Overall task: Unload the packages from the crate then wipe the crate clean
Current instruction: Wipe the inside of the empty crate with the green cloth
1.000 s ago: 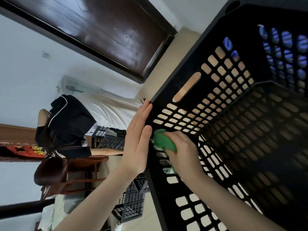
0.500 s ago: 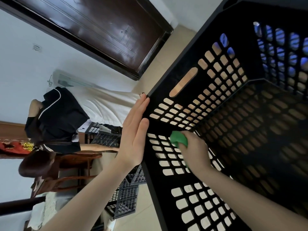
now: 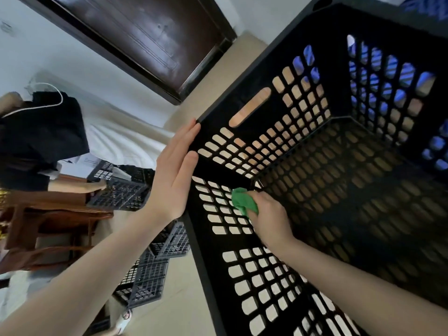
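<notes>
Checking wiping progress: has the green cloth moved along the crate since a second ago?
Yes. The green cloth moved from the crate's rim deeper toward its inner corner.

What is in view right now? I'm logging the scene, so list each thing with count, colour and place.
crate: one, black, fills the right, no packages inside
cloth: one, green, against the crate's inner wall
grey crates: several, on the floor at lower left
door: one, dark brown, top
chair: one, brown wood, left
second person: one, dark clothes, far left
left hand: flat against the crate's outer corner
right hand: inside, gripping the cloth
</notes>
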Tool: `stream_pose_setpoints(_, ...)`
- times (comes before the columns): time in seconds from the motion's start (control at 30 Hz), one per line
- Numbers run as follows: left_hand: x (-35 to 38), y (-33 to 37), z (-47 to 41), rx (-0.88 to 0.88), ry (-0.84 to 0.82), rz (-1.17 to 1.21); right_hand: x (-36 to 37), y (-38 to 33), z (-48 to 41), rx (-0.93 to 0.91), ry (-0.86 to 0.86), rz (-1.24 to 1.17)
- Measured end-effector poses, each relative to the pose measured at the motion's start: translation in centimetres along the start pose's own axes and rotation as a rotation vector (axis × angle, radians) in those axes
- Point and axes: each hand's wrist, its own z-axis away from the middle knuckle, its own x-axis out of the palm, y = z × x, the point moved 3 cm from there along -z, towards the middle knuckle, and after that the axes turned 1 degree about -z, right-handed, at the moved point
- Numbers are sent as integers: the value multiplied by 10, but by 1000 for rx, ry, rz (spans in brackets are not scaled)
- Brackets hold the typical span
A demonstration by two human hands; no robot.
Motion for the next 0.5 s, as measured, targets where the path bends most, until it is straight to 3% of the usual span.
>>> stream_pose_setpoints(0.17, 2, -1, 1, 9, 12, 22, -1, 38, -3, 180, -68, 207)
stream_pose_setpoints(0.3, 3, -2, 0, 31, 15, 15, 0, 13, 0, 205, -7, 38)
stream_pose_setpoints(0.4, 3, -2, -1, 40, 20, 3, -10, -29, 9, 77, 30, -115)
stream_pose_setpoints(0.5, 4, -2, -1, 54, 18, 3, -27, -89, 22, -195, 79, -201)
